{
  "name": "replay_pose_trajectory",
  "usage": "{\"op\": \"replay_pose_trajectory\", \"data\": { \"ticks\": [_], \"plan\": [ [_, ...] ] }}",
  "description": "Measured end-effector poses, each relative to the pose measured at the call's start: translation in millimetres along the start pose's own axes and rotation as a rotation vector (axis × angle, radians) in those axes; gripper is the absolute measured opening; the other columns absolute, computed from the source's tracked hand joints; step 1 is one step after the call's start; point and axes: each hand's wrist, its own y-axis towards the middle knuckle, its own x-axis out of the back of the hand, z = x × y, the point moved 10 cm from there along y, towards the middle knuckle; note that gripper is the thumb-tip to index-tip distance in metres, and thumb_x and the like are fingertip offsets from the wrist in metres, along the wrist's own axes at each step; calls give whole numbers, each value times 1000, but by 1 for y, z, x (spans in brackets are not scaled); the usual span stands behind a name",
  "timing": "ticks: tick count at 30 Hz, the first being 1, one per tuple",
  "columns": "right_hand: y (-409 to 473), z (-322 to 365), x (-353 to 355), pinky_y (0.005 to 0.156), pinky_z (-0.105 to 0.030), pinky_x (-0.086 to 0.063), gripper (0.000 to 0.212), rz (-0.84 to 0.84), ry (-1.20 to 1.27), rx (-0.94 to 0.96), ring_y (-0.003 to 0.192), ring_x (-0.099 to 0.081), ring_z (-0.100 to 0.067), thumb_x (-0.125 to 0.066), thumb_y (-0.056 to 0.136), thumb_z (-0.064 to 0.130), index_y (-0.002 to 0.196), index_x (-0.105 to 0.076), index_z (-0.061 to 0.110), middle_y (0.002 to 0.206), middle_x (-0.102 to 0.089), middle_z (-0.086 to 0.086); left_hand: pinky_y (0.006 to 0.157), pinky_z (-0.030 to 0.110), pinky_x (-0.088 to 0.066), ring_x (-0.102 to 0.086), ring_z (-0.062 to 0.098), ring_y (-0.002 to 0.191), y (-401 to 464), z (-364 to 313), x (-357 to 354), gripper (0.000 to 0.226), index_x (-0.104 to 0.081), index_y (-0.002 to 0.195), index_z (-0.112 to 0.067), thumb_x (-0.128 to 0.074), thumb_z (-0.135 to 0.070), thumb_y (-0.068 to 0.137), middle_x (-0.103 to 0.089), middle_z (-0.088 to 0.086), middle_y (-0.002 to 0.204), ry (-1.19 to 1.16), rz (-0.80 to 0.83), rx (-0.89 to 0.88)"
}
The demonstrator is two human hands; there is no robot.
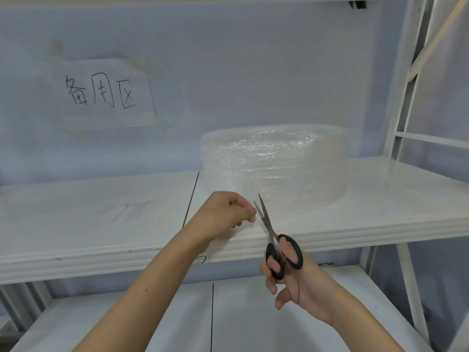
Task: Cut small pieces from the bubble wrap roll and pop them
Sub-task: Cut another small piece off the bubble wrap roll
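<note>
Bubble wrap edge near-invisible at the left hand; both forearms cut off below.

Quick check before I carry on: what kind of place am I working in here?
Probably a storeroom or packing area, though I can't be sure. White metal shelving lines the wall, a handwritten paper sign is taped above it, and a bulk bubble wrap roll sits on the shelf.

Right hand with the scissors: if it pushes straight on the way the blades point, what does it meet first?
Most likely the bubble wrap sheet that the left hand pinches taut. The open scissors in the right hand already have their tips at it. Behind it stands the bubble wrap roll, though depth is unclear.
</note>
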Motion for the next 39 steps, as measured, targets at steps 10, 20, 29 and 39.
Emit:
{"op": "replay_pose_trajectory", "data": {
  "ticks": [10, 20, 29, 39],
  "plan": [
    [3, 12, 8, 45, -29, -48, 39, -24, -61, 35, 48, -42, -15, -58, 82, 43, 60, -47, 13, 66, -48, -5, 56, 15, -45, -51, 6, 59, -2, 5, -2, 6, -72, 86, -10, -69, -16, 87, -74, -4, 76, -59, -10, 16],
    [7, 17, 6, 44, -30, -50, 47, -58, -75, 45, 48, -42, -16, -55, 82, 52, 60, -45, 11, 64, -48, -3, 53, 13, -42, -48, 1, 50, -5, 1, -7, 9, -70, 81, -11, -69, -16, 88, -73, -9, 70, -70, 33, -9],
    [8, 21, 2, 42, -29, -48, 49, -116, -40, 91, 45, -40, -16, -62, 83, 50, 58, -45, 12, 64, -46, -6, 59, 16, -45, -50, 5, 56, -6, 1, -6, 7, -71, 83, -12, -69, -17, 88, -74, -4, 75, -89, 46, -7],
    [9, 27, -5, 38, -27, -46, 44, -121, -63, 114, 42, -41, -14, -58, 79, 49, 60, -45, 11, 62, -47, -4, 55, 10, -44, -50, 1, 50, -10, -1, -7, 4, -68, 86, -9, -70, -12, 88, -71, 0, 72, -85, 97, -12]
  ]
}}
